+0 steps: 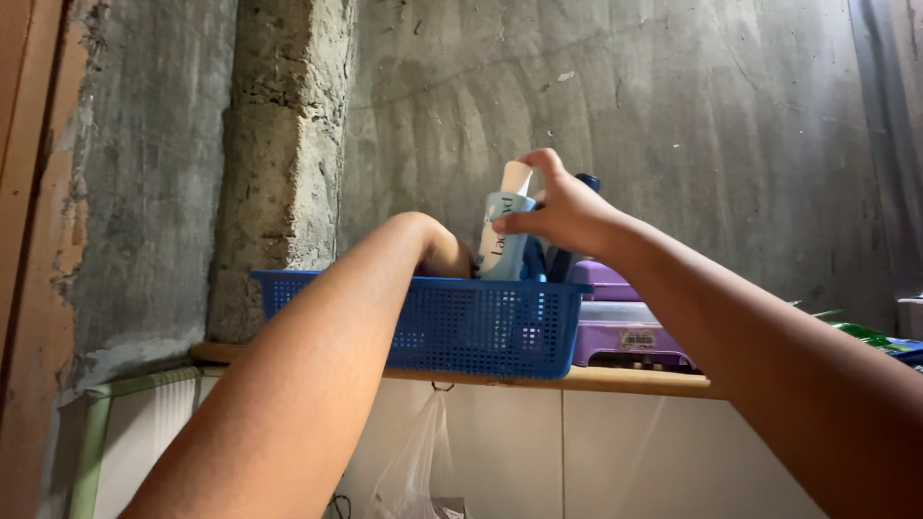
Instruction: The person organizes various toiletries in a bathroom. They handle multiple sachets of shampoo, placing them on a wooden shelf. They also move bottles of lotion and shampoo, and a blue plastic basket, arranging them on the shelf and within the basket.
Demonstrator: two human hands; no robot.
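right hand (567,213) grip: closed on pale blue tube (504,240) | tube upright, cap up | left hand in blue basket (481,327), grip hidden

I take the wooden shelf (635,382) in front of me as my landmark. On it, toward its right half, stands a purple box (625,332) with a lighter lid, and at the far right end lies a green packet (870,336), partly cut off by the edge of view. Behind the shelf rises a rough grey concrete wall (673,135), with a coarse concrete pillar (279,163) above the shelf's left end. From a hook under the shelf hangs a clear plastic bag (415,461). Below the shelf run white panels (577,452), and left of it I see a strip of wooden door frame (24,192).
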